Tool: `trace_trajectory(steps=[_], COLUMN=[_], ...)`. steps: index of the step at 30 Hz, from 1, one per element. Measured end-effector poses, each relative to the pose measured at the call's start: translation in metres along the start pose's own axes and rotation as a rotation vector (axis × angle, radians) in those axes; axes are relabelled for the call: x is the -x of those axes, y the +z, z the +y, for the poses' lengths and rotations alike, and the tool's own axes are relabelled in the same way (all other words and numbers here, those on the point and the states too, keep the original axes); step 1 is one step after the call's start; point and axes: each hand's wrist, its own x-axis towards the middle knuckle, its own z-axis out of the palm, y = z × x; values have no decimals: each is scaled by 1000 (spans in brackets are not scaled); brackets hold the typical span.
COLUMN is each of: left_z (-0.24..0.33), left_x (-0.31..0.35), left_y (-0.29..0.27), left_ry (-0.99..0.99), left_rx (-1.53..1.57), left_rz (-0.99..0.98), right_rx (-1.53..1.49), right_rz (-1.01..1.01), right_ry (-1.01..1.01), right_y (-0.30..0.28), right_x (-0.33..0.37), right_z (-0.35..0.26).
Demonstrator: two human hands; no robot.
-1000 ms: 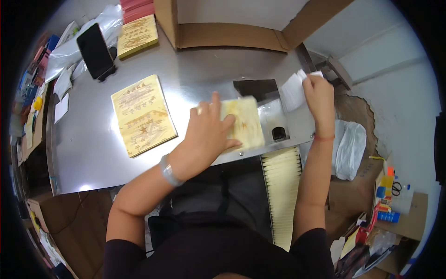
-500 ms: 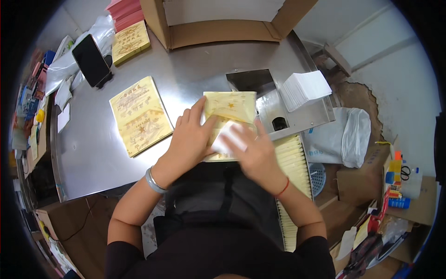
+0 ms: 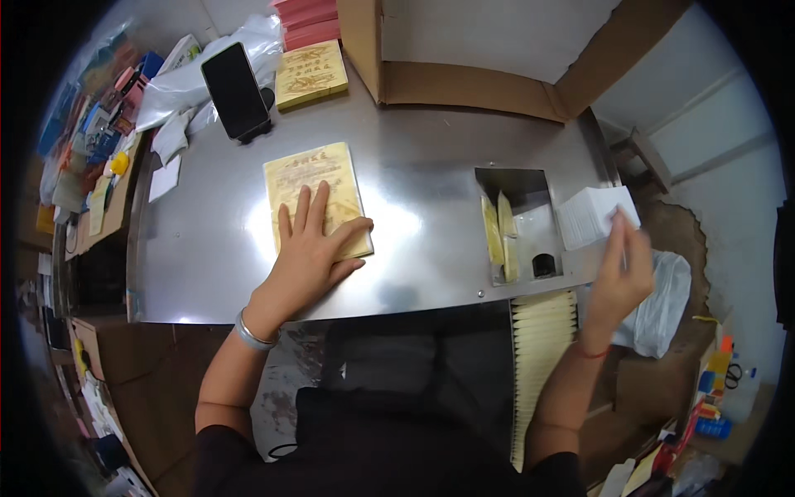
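Note:
My left hand (image 3: 310,253) lies with spread fingers on a flat stack of yellow printed paper sheets (image 3: 310,166), left of the middle of the metal table. Far to the right, my right hand (image 3: 623,277) has its thumb and fingers pinched at the near right corner of a stack of white paper slips (image 3: 592,217). The fingertips are on the top of that stack. Beside it is a rectangular recess (image 3: 530,199) in the table. In it stand two narrow yellow folded packets (image 3: 492,232), close together, and a small black piece (image 3: 543,264).
A phone on a stand (image 3: 236,91) is at the back left, near a yellow printed pad (image 3: 311,74) and pink stacks (image 3: 306,23). An open cardboard box (image 3: 472,85) stands at the back. Below the table's right edge is a long row of yellow packets (image 3: 542,348).
My hands have parted: the left moved onto the yellow sheets, the right out to the white slips. The yellow paper and white slip they handled have left the table's middle; yellow packets show in the recess.

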Motion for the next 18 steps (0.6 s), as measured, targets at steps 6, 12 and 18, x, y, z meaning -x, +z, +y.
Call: trace_trajectory(steps=[6,12,18], left_z=[-29,-31,86], left_x=[-4,-6,-26], left_y=[9,3,39], left_ry=[-141,-64,378], left_rx=[345,-49,520], left_rz=[265,250,156], right_rx=[321,210,89], right_rz=[-196,-259,-374], right_ry=[-73,49,47], right_y=[25,9,-6], right_x=[0,-10,-16], right_z=[45,45,60])
